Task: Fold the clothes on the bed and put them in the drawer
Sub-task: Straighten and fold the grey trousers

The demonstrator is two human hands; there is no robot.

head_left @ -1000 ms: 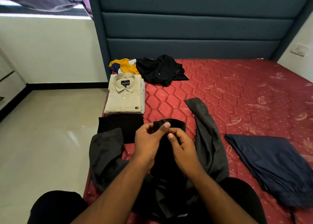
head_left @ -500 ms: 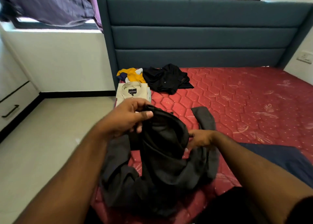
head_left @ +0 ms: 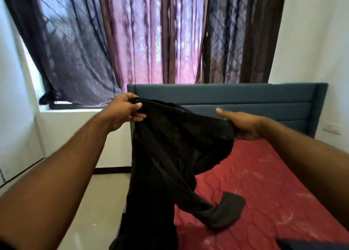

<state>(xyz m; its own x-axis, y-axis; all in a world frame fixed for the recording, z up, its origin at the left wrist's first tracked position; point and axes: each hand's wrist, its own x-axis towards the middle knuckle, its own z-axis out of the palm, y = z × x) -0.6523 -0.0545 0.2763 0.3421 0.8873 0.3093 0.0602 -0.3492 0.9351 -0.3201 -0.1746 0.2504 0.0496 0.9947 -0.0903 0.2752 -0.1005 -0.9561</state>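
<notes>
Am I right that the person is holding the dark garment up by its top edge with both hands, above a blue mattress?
Not quite: the mattress is red, not blue; the blue is the headboard. The head view shows the left hand and right hand holding up the dark garment by its top edge.

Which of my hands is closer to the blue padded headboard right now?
Right. The right hand, holding the black garment, overlaps the blue padded headboard in view. The left hand grips the garment's other end off the headboard's left edge, toward the curtains.
</notes>
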